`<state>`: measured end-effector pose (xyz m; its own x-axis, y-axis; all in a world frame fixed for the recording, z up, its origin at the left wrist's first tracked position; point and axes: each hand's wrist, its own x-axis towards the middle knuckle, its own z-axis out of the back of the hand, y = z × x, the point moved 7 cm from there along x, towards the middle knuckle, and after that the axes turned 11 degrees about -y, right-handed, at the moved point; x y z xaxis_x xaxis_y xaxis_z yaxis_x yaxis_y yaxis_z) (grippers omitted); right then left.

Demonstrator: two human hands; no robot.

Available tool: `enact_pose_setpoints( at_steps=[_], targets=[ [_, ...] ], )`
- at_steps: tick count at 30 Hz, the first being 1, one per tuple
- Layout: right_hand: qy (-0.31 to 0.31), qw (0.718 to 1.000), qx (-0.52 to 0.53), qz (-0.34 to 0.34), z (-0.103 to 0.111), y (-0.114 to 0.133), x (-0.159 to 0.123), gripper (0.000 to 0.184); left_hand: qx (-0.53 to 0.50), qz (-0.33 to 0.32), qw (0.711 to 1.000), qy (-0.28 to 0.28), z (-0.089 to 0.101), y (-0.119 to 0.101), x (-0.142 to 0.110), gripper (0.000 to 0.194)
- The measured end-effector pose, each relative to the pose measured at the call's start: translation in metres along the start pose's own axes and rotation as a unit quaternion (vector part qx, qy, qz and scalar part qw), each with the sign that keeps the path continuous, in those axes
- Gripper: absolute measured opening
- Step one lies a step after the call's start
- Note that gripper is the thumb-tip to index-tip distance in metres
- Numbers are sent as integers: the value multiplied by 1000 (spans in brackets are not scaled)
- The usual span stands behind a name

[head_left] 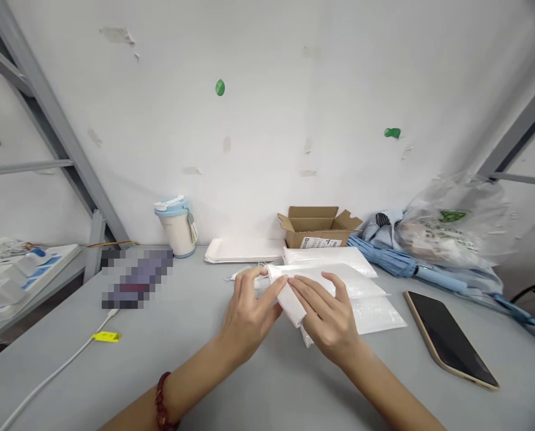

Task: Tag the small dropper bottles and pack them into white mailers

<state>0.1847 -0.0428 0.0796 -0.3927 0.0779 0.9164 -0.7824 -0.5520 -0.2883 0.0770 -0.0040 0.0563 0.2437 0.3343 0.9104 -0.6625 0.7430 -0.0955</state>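
Observation:
A small white folded packet, soft-looking and narrow, is held up between my two hands just above the table. My left hand pinches its upper left end between thumb and fingers. Along its right side lie the fingers of my right hand, pressed against it, with that thumb raised. What the packet contains, if anything, cannot be seen. Behind my right hand several flat white plastic-looking pouches lie overlapping on the table, partly hidden by the hand.
At the back stand an open cardboard box, a stack of white envelopes and a blue-lidded cup. To the right lie a phone, a blue umbrella and a plastic bag. A white cable crosses the left side.

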Motion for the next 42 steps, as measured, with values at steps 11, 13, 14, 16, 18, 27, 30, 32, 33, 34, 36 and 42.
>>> enact_pose_setpoints(
  at_steps=[11, 13, 14, 16, 18, 27, 30, 32, 33, 34, 36, 42],
  targets=[
    [-21, 998, 8, -67, 8, -39, 7, 23, -109, 72, 991, 3, -17, -16, 20, 33],
    [-30, 995, 8, -93, 10, -45, 8, 24, -79, 20, 996, -39, -12, -25, 19, 41],
    [-39, 994, 7, -106, 11, -48, 7, 23, -76, -8, 996, -45, -13, -30, 18, 44],
    [-68, 989, 5, -132, 14, -52, 5, 19, -93, -35, 994, -33, -18, -38, 14, 49],
    [-96, 985, 1, -146, 16, -56, 2, 18, -116, -24, 993, -19, -26, -41, 12, 50],
    [-41, 994, 23, -100, 4, -59, -3, 16, -307, 302, 893, 131, -61, -16, 14, 19],
    [34, 996, 8, -83, -9, -57, -7, 9, -399, 427, 791, 182, -77, -18, -1, 23],
    [95, 993, 7, -72, -21, -56, -13, 10, -427, 500, 727, 197, -85, -20, -15, 25],
    [124, 990, 8, -69, -27, -56, -17, 9, -428, 532, 703, 200, -89, -20, -23, 26],
    [149, 986, 6, -68, -32, -56, -21, 7, -425, 559, 683, 200, -92, -19, -30, 26],
    [194, 978, 3, -74, -41, -59, -29, 5, -421, 602, 650, 193, -96, -16, -43, 25],
    [290, 947, -25, -139, -53, -83, -47, 7, -410, 635, 631, 174, -102, 1, -54, 21]
  ],
)
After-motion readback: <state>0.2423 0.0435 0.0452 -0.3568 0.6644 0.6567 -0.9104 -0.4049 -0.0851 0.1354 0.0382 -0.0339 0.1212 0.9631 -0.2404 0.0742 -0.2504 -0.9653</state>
